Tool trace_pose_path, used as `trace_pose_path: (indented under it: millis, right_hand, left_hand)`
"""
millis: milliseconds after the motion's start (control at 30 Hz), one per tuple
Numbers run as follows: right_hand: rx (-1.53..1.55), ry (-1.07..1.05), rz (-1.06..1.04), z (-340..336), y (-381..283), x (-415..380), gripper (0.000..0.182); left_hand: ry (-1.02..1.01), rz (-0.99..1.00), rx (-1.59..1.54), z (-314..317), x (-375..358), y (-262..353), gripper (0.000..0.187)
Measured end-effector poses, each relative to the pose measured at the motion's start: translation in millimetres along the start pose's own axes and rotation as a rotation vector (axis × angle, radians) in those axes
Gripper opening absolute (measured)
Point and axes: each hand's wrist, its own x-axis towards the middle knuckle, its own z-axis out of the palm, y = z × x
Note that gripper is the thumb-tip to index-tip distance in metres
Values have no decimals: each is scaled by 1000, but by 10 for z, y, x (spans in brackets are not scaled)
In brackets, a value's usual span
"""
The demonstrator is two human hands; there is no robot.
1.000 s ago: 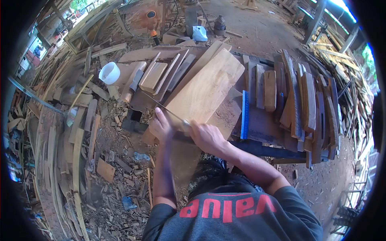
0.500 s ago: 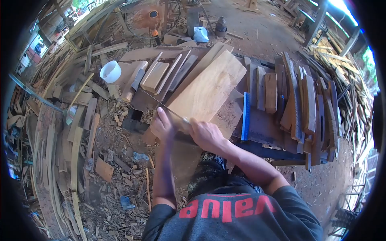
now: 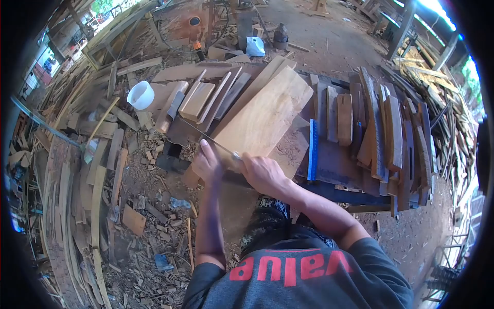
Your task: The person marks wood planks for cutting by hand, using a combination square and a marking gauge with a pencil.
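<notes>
My right hand (image 3: 263, 172) is closed around the handle of a long, thin metal tool (image 3: 218, 143), which looks like a file or narrow blade. It points up and left past the near end of a wide pale board (image 3: 265, 113). Close beside it is my left hand (image 3: 207, 162), fingers curled and thumb raised against the thin tool. What lies inside the left fingers is hidden; a blurred brown shape shows between the two hands. Wood shavings lie on the board's right side. Right of the board is a blue ruler (image 3: 312, 149).
Several wood pieces (image 3: 345, 118) line the bench's right side, and a short block (image 3: 197, 100) lies on its left part. A white bucket (image 3: 140, 96) stands at the left. Offcuts and long planks (image 3: 98, 201) cover the ground on the left. A white plastic bag (image 3: 255, 46) is at the back.
Both hands stay nearly in place, with the thin tool at about the same angle. The view has shifted very slightly.
</notes>
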Motion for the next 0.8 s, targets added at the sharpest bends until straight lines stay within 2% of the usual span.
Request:
trace_pose_path:
  millis: [133,267,367,500,567,667,800]
  right_hand:
    - [-2,-3,-3,109,-51,104,28]
    - [34,-11,29,151,114,-337,27]
    - [30,-50,98,38,111,-371,26]
    - [12,-13,21,18,29,1,24]
    - [4,26,-43,73,-33,108,33]
    - [28,11,12,136,-21,-62,35]
    - [14,-46,60,119,107,-391,29]
  left_hand:
    - [51,86,-23,10,15,-53,50]
    - [154,149,67,91,3,-153,48]
    - [89,96,56,85,8,-159,46]
    - [28,53,-28,3,18,-41,46]
    - [18,35,-42,8,9,-52,46]
    - [62,125,70,70,-11,-220,52]
    - [61,103,58,63,3,-160,51]
